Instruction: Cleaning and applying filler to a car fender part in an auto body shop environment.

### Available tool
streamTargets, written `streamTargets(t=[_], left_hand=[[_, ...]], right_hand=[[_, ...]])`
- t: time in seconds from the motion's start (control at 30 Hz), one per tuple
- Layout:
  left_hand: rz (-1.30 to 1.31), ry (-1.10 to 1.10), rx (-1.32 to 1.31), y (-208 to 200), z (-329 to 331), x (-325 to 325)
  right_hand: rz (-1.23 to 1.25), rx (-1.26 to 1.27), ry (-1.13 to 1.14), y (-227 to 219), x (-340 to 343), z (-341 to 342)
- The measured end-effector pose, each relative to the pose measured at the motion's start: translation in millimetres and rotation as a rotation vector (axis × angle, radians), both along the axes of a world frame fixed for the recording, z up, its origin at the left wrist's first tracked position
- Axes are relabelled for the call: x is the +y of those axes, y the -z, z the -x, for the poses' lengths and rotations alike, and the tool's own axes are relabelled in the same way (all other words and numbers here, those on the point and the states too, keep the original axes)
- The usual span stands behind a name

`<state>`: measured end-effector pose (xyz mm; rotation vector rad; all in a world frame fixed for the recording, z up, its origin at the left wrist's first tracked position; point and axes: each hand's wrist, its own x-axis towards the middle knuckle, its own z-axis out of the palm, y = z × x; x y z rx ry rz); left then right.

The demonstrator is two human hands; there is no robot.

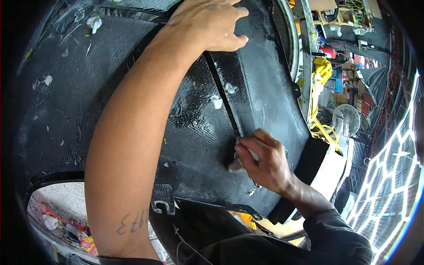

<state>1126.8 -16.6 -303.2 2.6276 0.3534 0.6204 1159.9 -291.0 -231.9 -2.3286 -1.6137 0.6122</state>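
Observation:
A large black panel with a woven-looking, glossy surface (pixel 274 92) fills most of the view. A narrow dark slot (pixel 219 84) runs down its middle. My left hand (pixel 207 22) lies at the top of the panel, fingers spread, partly cut off by the upper edge; nothing shows in it. At the slot's lower end, my right hand (pixel 265 161) is closed and pressed to the panel. A pale, crumpled piece, like a rag or wad of paper (pixel 237 165), sticks out from under its fingers. Two whitish smeared bits (pixel 216 102) stick beside the slot.
My left forearm crosses the panel's left half. A curved opening (pixel 62 198) lies at lower left. On the right are a yellow cloth (pixel 321 73), a round fan (pixel 346 120), cluttered shelves (pixel 344 17) and bright lights (pixel 388 185). A beaded chain (pixel 181 238) hangs near my chest.

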Motion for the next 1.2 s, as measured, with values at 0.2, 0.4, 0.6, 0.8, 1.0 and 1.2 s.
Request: streamTargets(t=[0.2, 0.4, 0.6, 0.8, 1.0, 1.2], left_hand=[[-0.069, -0.051, 0.009, 10.5, -6.8, -5.1], [-0.116, -0.063, 0.054, 10.8, -2.3, -2.4], [-0.101, -0.032, 0.031, 0.9, -1.2, -11.7], [-0.134, -0.056, 0.033, 3.8, -1.1, -6.0], [-0.137, -0.109, 0.037, 6.2, -3.1, -9.9], [-0.038, 0.004, 0.121, -5.7, 5.9, 0.3]], right_hand=[[-0.174, -0.069, 0.011, 23.0, 62.5, -9.0], [0.016, -0.004, 0.027, 2.4, -3.1, 3.5], [-0.163, 0.022, 0.024, 21.5, 49.5, -14.6], [-0.142, 0.466, 0.548, -24.8, 29.5, -38.6], [-0.008, 0.089, -0.026, -1.1, 24.0, -4.0], [0.162, 0.069, -0.005, -14.7, -2.6, 3.0]])
